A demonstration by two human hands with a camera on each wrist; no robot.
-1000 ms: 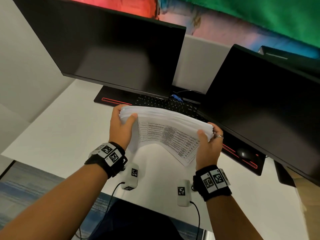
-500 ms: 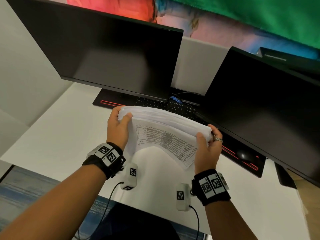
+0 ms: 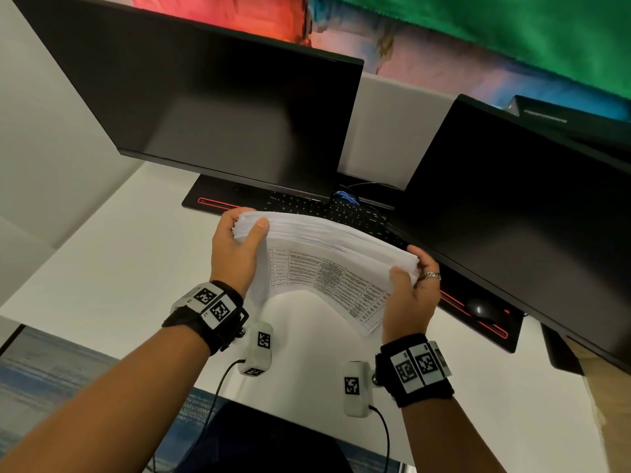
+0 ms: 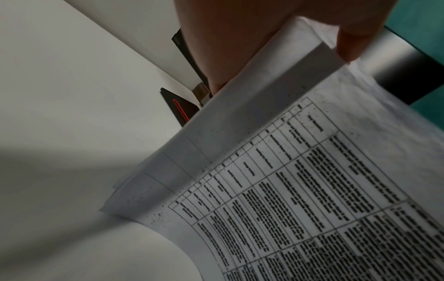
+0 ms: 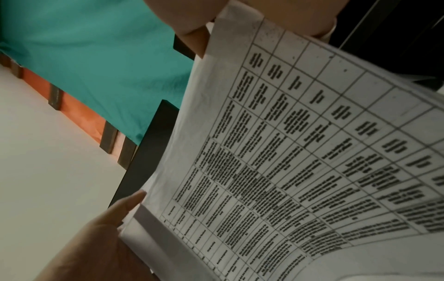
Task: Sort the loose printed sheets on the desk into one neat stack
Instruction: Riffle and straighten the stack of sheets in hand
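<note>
A thick stack of printed sheets [image 3: 327, 264] with tables of text stands on its long edge on the white desk [image 3: 112, 268], bowed toward me. My left hand [image 3: 235, 240] grips its left end, thumb on the near face. My right hand [image 3: 409, 285], a ring on one finger, grips the right end. The left wrist view shows the stack [image 4: 276, 171] with its lower corner on the desk and my left hand [image 4: 264, 38] at the top. In the right wrist view the printed sheets [image 5: 300, 152] fill the frame, my right hand [image 5: 204, 28] pinching the top edge.
Two dark monitors [image 3: 218, 110] [image 3: 532, 213] stand behind the stack. A black keyboard [image 3: 327, 209] lies on a black desk mat with red trim [image 3: 211, 201]; a black mouse [image 3: 481, 308] sits at the right. The desk's near edge [image 3: 293, 411] is close to me.
The stack and both hands have shifted slightly down and toward me. Both hands keep their grip on the ends.
</note>
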